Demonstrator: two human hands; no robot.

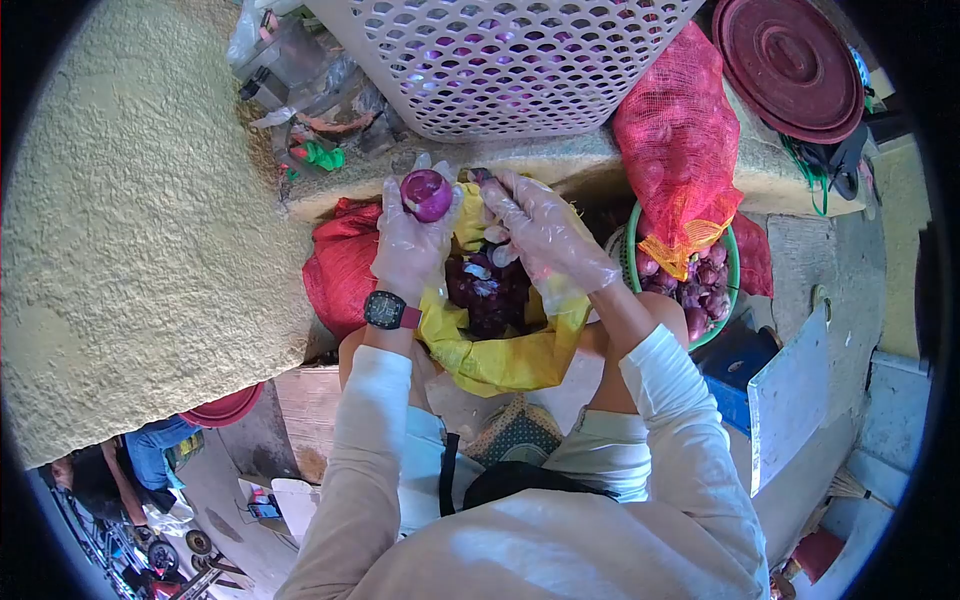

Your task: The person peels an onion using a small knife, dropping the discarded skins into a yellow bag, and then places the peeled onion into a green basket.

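My left hand [408,235], in a clear plastic glove, holds a red onion [427,196] up in its fingers; a pale patch shows on the onion's side. My right hand [545,230], gloved too, is closed just to the right of it. A small dark end [482,175] pokes out by its fingertips, but I cannot tell what it holds. Below both hands, between my knees, a yellow sack [500,362] stands with its mouth rolled open. Dark purple onion skins [490,300] lie inside it.
A white perforated basket [500,95] stands on the ledge ahead. At right, a red mesh bag [680,120] hangs over a green basket [737,262] of red onions [712,290]. A red sack [340,265] lies left. A person [120,475] is at far lower left.
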